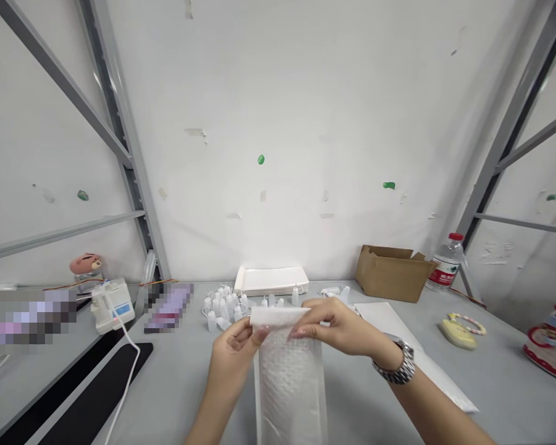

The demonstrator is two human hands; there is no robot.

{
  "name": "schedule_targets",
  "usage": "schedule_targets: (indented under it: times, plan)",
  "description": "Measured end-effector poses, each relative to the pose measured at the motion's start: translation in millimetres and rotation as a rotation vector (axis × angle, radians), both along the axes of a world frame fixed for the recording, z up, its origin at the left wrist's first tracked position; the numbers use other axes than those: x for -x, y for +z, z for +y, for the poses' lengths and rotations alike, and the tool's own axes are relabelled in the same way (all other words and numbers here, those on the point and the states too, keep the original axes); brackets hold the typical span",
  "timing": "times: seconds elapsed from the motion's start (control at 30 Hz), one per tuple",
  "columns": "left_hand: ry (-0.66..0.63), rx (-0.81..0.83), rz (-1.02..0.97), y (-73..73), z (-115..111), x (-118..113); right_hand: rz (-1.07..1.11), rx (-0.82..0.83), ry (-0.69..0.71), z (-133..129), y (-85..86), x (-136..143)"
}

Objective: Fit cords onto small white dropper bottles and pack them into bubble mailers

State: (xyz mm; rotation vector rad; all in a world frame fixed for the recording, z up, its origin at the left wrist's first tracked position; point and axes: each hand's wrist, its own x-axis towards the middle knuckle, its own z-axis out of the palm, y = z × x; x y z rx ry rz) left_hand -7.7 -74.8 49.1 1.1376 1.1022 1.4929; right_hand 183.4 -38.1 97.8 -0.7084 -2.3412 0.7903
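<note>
A white bubble mailer (291,377) hangs upright between my two hands, its flap at the top. My left hand (236,349) pinches the mailer's upper left edge, thumb in front. At the upper right, my right hand (336,324) has its thumb and fingers closed on the flap; a metal watch is on that wrist. Behind the mailer on the table, a cluster of small white squeeze bottles (225,304) stands to the left, and one more bottle (295,295) is just behind the flap. What the mailer contains, if anything, cannot be seen.
A stack of white mailers (272,280) lies against the wall. Rightward are a cardboard box (389,275), a red-capped water bottle (446,262), more white mailers (426,352) and a yellow case (458,334). Leftward are a power strip (113,304) with a cable and a black mat (102,389).
</note>
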Motion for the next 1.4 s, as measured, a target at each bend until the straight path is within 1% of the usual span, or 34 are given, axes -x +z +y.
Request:
schedule_targets:
  times: [0.07, 0.13, 0.17, 0.23, 0.3, 0.37, 0.43, 0.47, 0.5, 0.57, 0.6, 0.67, 0.7, 0.73, 0.8, 0.83, 0.9, 0.97, 1.07, 1.13, 1.17, 1.23, 1.33, 1.4]
  plan:
    - [0.105, -0.002, 0.024, 1.6, -1, 2, -0.023, 0.029, 0.056, -7, 0.6, 1]
    - [0.156, 0.014, 0.042, 0.7, 0, 3, 0.030, 0.064, 0.053, -13, -3.1, 3]
    - [0.175, 0.016, 0.027, -0.8, 0, 3, 0.091, 0.089, 0.012, -15, -6.9, 5]
    - [0.225, 0.013, -0.036, -5.6, 1, 0, 0.245, 0.163, -0.135, -19, -17.9, 10]
    - [0.259, 0.034, -0.076, -11.5, -1, -7, 0.370, 0.289, -0.280, -21, -29.4, 15]
    - [0.230, 0.065, -0.076, -17.4, -4, -14, 0.410, 0.417, -0.352, -24, -36.1, 13]
    - [0.177, 0.055, -0.064, -23.2, -6, -19, 0.391, 0.467, -0.405, -27, -34.4, 1]
    - [0.170, 0.041, -0.051, -26.4, -6, -20, 0.369, 0.445, -0.454, -29, -30.2, -9]
    - [0.176, 0.025, -0.028, -29.8, -6, -19, 0.349, 0.389, -0.521, -30, -24.2, -22]
    - [0.173, 0.046, 0.028, -37.9, -2, -15, 0.287, 0.211, -0.703, -32, -8.4, -53]
    - [0.151, 0.073, 0.050, -42.4, 0, -12, 0.240, 0.087, -0.812, -31, 0.2, -70]
    - [0.135, 0.116, 0.085, -51.4, 6, -7, 0.099, -0.226, -1.041, -25, 15.9, -101]
    - [0.114, 0.127, 0.099, -55.5, 8, -6, -0.001, -0.360, -1.124, -19, 21.8, -113]
    - [0.097, 0.128, 0.111, -59.1, 10, -6, -0.115, -0.469, -1.163, -12, 25.4, -123]
    - [0.074, 0.121, 0.131, -64.9, 12, -8, -0.378, -0.581, -1.130, 7, 23.8, -132]
    - [0.064, 0.114, 0.136, -67.0, 12, -9, -0.515, -0.584, -1.102, 18, 18.1, -133]
    - [0.057, 0.101, 0.135, -69.8, 11, -10, -0.755, -0.519, -1.037, 41, -2.6, -128]
    - [0.047, 0.091, 0.134, -71.3, 10, -10, -0.924, -0.375, -0.998, 61, -31.1, -120]
    - [0.064, 0.091, 0.137, -72.2, 10, -10, -0.970, -0.283, -0.985, 83, -71.5, -112]
    - [0.086, 0.097, 0.132, -72.6, 10, -9, -0.973, -0.257, -0.986, 92, -87.6, -112]
    - [0.092, 0.099, 0.131, -72.9, 10, -9, -0.970, -0.252, -0.987, 96, -91.7, -114]
    - [0.064, 0.098, 0.147, -73.6, 10, -9, -0.957, -0.247, -0.990, 103, -93.4, -119]
    - [0.019, 0.095, 0.185, -74.4, 11, -8, -0.939, -0.221, -1.009, 116, -88.4, -126]
    - [0.028, 0.103, 0.186, -74.4, 11, -7, -0.933, -0.179, -1.038, 127, -85.2, -129]
